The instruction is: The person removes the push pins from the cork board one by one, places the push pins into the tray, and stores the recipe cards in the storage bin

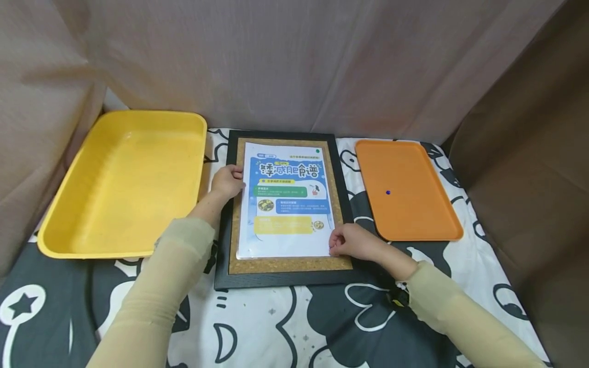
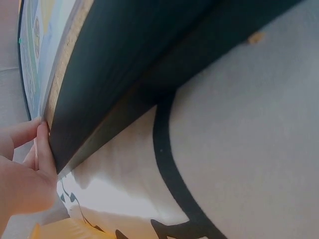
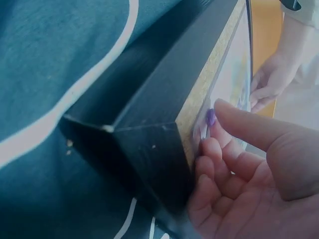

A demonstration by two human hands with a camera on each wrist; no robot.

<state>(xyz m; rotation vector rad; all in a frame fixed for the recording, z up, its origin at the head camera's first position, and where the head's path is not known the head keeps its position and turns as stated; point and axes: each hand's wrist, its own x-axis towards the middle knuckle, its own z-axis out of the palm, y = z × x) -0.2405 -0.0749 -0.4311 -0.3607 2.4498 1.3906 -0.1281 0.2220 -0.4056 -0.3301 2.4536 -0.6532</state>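
Note:
A printed sheet (image 1: 285, 245) with a glossy surface lies on a black-framed cork board (image 1: 282, 280). My right hand (image 1: 352, 240) is at the sheet's lower right corner, where thumb and finger pinch a purple push pin (image 3: 211, 117) against it. Whether its point is in the cork is hidden. Along the left edge of the sheet, my left hand (image 1: 227, 181) pinches that edge between thumb and finger, over the frame's side. A green push pin (image 1: 317, 151) sits in the sheet's upper right corner.
To the left stands a deep yellow tray (image 1: 121, 204). An orange tray (image 1: 409, 214) lies at the right with a blue push pin (image 1: 388, 192) on it. Beneath everything is a patterned black-and-white cloth (image 1: 257, 327); a grey-brown curtain (image 1: 276, 61) hangs behind.

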